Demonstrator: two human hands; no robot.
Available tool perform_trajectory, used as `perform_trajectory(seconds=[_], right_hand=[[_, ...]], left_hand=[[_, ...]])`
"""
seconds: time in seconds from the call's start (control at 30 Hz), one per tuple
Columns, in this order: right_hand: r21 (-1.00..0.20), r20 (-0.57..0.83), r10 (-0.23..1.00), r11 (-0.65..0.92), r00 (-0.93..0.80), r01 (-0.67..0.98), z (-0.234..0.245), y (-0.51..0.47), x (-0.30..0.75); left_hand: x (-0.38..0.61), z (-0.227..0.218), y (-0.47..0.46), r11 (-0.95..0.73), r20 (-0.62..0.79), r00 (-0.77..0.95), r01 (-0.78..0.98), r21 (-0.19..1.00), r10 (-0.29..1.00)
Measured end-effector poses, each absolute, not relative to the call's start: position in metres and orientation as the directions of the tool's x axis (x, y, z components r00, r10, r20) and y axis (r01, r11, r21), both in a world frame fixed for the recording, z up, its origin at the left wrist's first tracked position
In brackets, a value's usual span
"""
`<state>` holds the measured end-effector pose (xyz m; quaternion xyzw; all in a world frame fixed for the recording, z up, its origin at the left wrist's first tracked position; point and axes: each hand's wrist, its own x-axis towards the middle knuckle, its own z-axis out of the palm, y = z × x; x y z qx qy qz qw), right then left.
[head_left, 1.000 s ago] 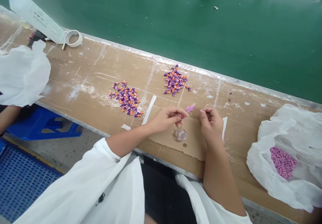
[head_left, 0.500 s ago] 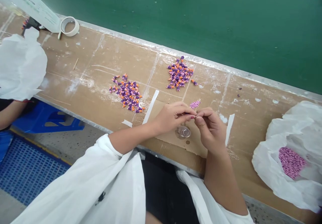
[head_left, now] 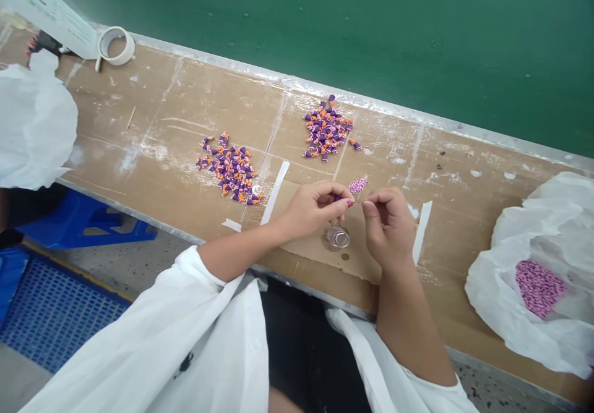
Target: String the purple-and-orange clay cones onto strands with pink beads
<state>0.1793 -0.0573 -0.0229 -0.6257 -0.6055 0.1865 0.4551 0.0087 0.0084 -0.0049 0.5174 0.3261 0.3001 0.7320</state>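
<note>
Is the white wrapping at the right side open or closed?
Open: the crumpled white wrapping is spread apart at the top, and the small pink-purple pieces show inside.

Left fingers hold a small purple piece near the right fingers.

Your long brown bench has a matt, cardboard-like top, rough with glossy streaks. Just below the frame's centre, the small round transparent cup looks smooth and shiny, plastic or glass. Your little purple-and-orange cone-shaped pieces look mostly matt. At right, the crumpled white sheet looks papery; your loose white sleeve, cloth.
</note>
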Motion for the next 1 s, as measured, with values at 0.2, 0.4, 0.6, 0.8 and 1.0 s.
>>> perform_trajectory(seconds=[0.2,0.4,0.6,0.8,1.0], right_hand=[[-0.666,0.423,0.864,0.091,0.274,0.740,-0.034,-0.052,0.182],[-0.677,0.551,0.797,0.253,0.247,0.691,-0.015,-0.060,0.167],[-0.607,0.650,0.744,0.384,0.156,0.696,-0.006,-0.060,0.159],[-0.643,0.627,0.768,0.418,0.128,0.642,-0.009,-0.062,0.163],[-0.861,0.378,0.902,0.261,0.207,0.436,-0.011,-0.066,0.164]], left_hand=[[0.009,0.000,0.012,0.524,-0.295,0.661,-0.175,0.833,0.690],[0.011,-0.001,0.009,0.676,-0.376,0.707,-0.194,0.711,0.599],[0.013,-0.003,0.008,0.776,-0.420,0.742,-0.210,0.595,0.523],[0.006,0.001,0.018,0.712,-0.408,0.745,-0.125,0.691,0.527],[0.001,0.009,0.019,0.540,-0.362,0.675,-0.064,0.839,0.643]])
